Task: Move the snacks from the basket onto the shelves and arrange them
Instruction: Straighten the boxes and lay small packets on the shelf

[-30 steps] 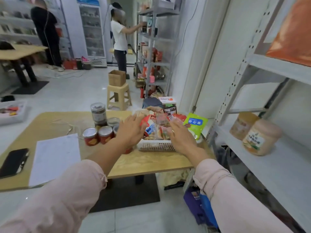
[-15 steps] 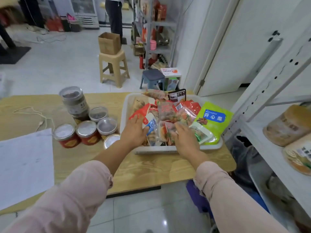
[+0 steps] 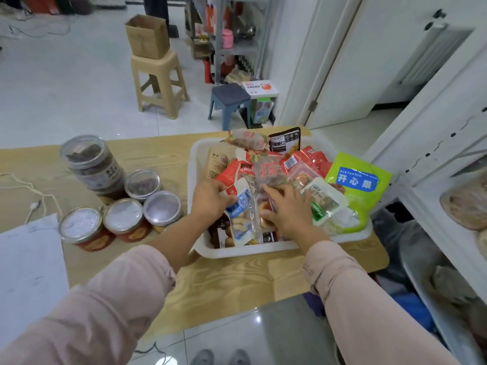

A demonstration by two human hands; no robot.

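Observation:
A white basket full of snack packets stands on the right end of the wooden table. My left hand reaches into its near left part, fingers curled round the top of a blue-and-white snack packet. Beside it, my right hand lies spread on the packets in the middle, touching a clear packet. A green packet hangs over the basket's right rim. The white metal shelves stand just to the right, with bagged goods on one level.
Left of the basket stand several red cans and a tall clear jar. A white sheet of paper lies at the table's left. Beyond the table are a beige stool carrying a cardboard box and a grey stool.
My view has tipped down and closer to the basket. Both hands have gone from above the basket into the packets, and my left hand has closed on the blue-and-white packet.

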